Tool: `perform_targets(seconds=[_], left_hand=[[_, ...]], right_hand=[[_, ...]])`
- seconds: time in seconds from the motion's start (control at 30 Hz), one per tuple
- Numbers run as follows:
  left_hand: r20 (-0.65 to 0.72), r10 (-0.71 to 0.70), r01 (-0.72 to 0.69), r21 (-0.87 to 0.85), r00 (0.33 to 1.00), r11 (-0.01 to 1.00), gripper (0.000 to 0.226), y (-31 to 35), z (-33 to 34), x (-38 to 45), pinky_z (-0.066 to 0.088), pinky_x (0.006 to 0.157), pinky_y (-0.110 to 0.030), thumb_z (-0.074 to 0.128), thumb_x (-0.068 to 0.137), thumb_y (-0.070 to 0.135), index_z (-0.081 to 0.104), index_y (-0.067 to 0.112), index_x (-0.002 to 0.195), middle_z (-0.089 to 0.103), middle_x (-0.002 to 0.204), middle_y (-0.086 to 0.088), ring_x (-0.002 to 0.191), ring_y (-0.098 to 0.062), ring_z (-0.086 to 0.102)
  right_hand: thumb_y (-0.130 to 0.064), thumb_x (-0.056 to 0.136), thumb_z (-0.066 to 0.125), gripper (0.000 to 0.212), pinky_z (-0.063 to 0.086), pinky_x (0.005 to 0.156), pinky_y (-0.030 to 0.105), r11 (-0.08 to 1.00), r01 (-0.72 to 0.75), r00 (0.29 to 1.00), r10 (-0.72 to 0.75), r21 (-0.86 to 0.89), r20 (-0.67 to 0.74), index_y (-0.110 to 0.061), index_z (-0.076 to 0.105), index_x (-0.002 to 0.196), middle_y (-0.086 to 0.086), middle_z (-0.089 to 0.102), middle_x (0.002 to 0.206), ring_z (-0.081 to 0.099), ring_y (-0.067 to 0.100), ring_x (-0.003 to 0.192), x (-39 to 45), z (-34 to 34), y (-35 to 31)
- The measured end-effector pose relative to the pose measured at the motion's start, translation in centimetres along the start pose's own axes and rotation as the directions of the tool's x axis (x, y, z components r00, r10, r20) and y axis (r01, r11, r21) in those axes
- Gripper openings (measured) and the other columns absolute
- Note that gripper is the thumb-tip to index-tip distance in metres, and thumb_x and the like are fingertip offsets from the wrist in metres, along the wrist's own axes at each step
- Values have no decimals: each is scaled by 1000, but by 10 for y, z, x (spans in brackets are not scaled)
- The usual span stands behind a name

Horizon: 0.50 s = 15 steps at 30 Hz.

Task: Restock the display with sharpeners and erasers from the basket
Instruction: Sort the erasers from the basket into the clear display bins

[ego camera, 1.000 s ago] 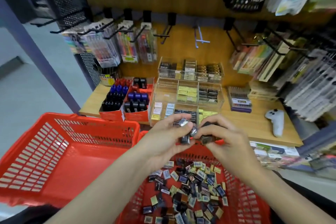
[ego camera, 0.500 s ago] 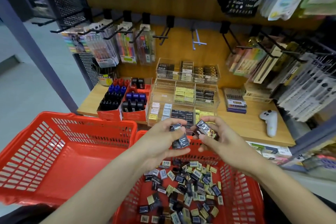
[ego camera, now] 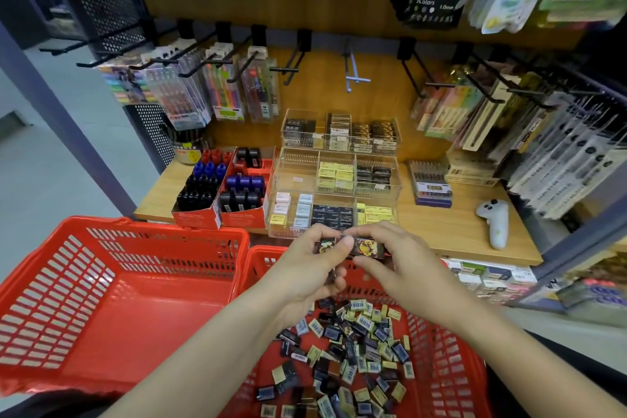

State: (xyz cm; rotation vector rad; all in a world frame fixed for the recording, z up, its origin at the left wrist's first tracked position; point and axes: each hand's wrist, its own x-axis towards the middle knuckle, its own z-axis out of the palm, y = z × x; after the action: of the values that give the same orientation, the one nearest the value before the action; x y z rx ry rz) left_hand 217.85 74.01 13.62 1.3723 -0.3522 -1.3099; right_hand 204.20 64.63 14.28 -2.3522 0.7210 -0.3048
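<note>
My left hand [ego camera: 312,268] and my right hand [ego camera: 397,261] meet above the red basket [ego camera: 451,380], which holds several small wrapped erasers [ego camera: 356,349]. Between the fingers of both hands sits a short row of black erasers with gold print [ego camera: 364,245]. My left thumb lies across their top; my right fingers curl round the right end. Just beyond the hands stands the clear tiered acrylic display [ego camera: 295,176], with yellow, black and pastel erasers in its compartments. Red cartons of sharpeners [ego camera: 220,187] stand to its left.
A second red basket [ego camera: 112,299] with nothing in it sits at the left. A white controller [ego camera: 495,224] lies on the wooden shelf [ego camera: 451,231] at the right. Pen packs hang on black hooks [ego camera: 190,61] above; packaged stationery crowds the right side.
The hands had moved apart, each holding dark erasers; now they have come together again and hold the erasers lined up in one row, a little higher and nearer the display.
</note>
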Motion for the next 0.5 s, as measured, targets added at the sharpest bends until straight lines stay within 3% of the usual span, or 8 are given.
perform_targets(seconds=[0.13, 0.27, 0.33, 0.43, 0.5], left_hand=[[-8, -18, 17, -73, 1000, 997, 7, 3, 0, 2, 46, 52, -18, 65, 93, 17, 64, 12, 98, 51, 83, -8, 64, -13, 48], [-74, -35, 18, -223, 997, 975, 11, 17, -8, 4, 43, 48, -15, 62, 94, 14, 62, 8, 103, 53, 92, -8, 64, -11, 45], [-100, -35, 7, -268, 994, 963, 12, 24, -12, 5, 42, 45, -14, 61, 95, 13, 60, 8, 106, 54, 90, -9, 63, -11, 44], [-90, -43, 14, -294, 995, 956, 12, 29, -11, 5, 40, 44, -14, 61, 95, 12, 59, 9, 107, 53, 85, -8, 60, -10, 43], [-71, -48, 25, -291, 996, 956, 9, 29, -8, 4, 40, 45, -14, 62, 95, 13, 59, 9, 102, 55, 85, -8, 58, -9, 44]], right_hand=[[-19, 86, 73, 39, 57, 83, 28, 944, -150, 986, 165, 295, -27, -34, 52, 115, -16, 63, 107, 70, 3, 80, 1, -4, 2], [-19, 78, 80, 28, 51, 70, 9, 860, -228, 949, 301, 456, -94, -27, 65, 101, -12, 66, 106, 65, -9, 84, 2, -20, 7], [-23, 74, 82, 29, 52, 73, 14, 808, -248, 934, 347, 535, -90, -27, 70, 100, -11, 67, 108, 66, -8, 86, 0, -26, 10], [-27, 67, 81, 36, 54, 90, 33, 687, -265, 918, 395, 677, -42, -27, 72, 102, 7, 68, 113, 73, 13, 88, -2, -29, 10], [-21, 76, 74, 32, 56, 84, 32, 584, -266, 915, 403, 767, 11, -23, 71, 108, 16, 68, 109, 72, 19, 85, -3, -29, 10]])
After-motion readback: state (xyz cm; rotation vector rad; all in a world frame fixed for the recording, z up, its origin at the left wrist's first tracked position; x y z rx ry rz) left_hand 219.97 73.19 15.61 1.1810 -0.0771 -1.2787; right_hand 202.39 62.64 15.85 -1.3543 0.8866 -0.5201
